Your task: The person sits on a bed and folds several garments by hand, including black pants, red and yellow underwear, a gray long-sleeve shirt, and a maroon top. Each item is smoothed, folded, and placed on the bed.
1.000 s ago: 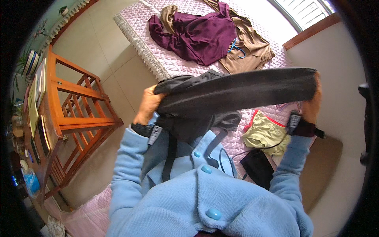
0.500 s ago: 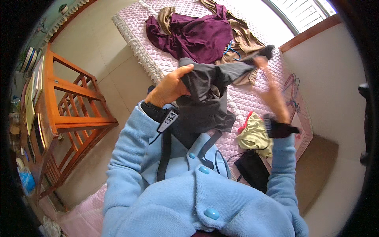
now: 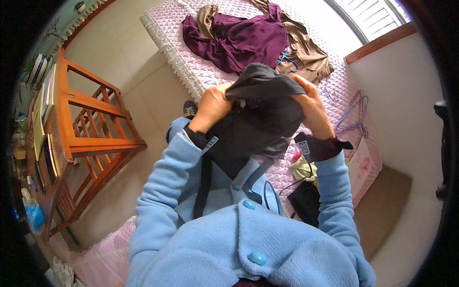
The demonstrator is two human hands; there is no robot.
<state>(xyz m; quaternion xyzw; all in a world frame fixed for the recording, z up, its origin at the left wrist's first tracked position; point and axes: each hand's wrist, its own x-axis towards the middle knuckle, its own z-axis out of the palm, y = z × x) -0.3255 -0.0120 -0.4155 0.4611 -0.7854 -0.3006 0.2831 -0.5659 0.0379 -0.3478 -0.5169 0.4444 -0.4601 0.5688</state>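
Note:
A dark grey garment hangs spread between my two hands in front of my chest. My left hand is closed on its upper left edge. At the upper right edge my right hand grips the same cloth, thumb toward me. The fabric sags down over my lap, and its exact kind cannot be made out. Beyond it, a purple long-sleeved top lies on the bed, partly over a brown garment. A blue hanger shows at the purple top's near right edge.
The bed has a pink quilted cover with a lace edge. Several hangers lie at its right side. A yellow-green cloth and a black pouch are near my right forearm. A wooden chair stands left by a cluttered desk.
My right hand has come in from the far right and lowered, now gripping the garment's right edge. The stretched-out grey part is drawn in, and the cloth hangs open between both hands.

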